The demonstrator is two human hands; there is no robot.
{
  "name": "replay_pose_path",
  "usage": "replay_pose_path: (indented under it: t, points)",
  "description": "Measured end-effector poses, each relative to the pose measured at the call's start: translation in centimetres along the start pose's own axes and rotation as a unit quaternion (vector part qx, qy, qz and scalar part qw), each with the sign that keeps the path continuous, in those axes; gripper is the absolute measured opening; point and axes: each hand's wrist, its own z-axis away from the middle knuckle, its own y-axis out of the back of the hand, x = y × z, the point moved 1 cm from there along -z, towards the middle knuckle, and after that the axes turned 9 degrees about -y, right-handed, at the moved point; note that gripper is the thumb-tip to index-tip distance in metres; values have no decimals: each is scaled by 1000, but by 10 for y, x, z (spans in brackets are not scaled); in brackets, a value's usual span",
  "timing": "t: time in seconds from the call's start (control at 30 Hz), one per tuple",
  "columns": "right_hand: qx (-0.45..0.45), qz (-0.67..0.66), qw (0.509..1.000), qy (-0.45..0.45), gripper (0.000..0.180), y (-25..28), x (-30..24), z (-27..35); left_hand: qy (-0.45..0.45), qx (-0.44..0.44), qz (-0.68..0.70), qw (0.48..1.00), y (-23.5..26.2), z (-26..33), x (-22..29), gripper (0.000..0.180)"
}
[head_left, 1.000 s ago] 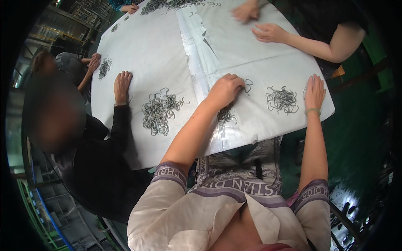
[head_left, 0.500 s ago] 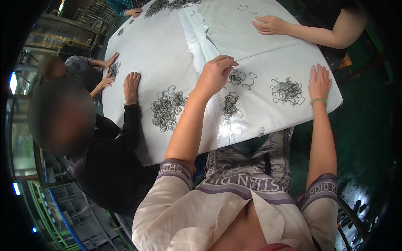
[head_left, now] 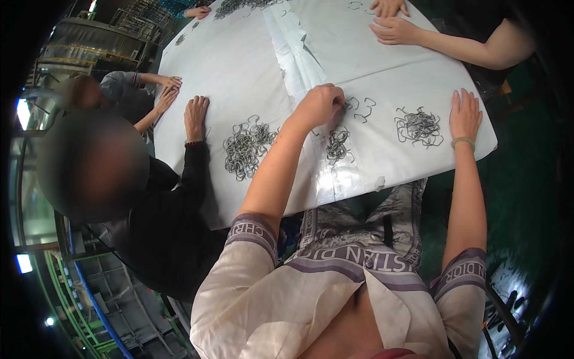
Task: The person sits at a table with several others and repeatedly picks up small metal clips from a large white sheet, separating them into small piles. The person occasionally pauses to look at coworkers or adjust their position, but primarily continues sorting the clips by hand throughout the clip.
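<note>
My left hand (head_left: 323,106) is closed, its fingers curled down at a small heap of bent grey wire hooks (head_left: 345,107) that it mostly covers. Whatever its fingertips grip is hidden. A few loose hooks (head_left: 363,110) lie just to the right of it, and another small heap of hooks (head_left: 337,145) is nearer to me. My right hand (head_left: 466,115) rests flat and open on the table, fingers stretched out, holding nothing. To its left sits a round pile of hooks (head_left: 418,127). Left of my left forearm is a larger pile of hooks (head_left: 244,152).
The table (head_left: 233,66) has a white cover with a taped seam (head_left: 293,54). A co-worker's hand (head_left: 196,118) rests at the left; another's hands (head_left: 170,90) are beyond it. Across at the right are another person's hands (head_left: 391,30). More hooks (head_left: 239,7) lie at the far edge.
My left hand has gone from hovering with fingers apart to curled down at the small heap. Across the table, the person's second hand has appeared. The far-left co-worker's hands have come together.
</note>
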Motion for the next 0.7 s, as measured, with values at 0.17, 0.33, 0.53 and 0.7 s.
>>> replay_pose_path:
  t: [0.17,0.33,0.53,0.7]
  points:
    - [0,12,1000,1,57,1,3,-1,84,16,61,994,34,-2,16,12]
    - [1,7,1000,2,58,1,2,-1,57,56,38,996,45,1,28,12]
    - [-2,2,1000,2,58,-1,3,-2,55,74,59,994,44,2,30,13]
    - [1,0,1000,3,58,0,4,-1,39,113,78,990,42,2,29,12]
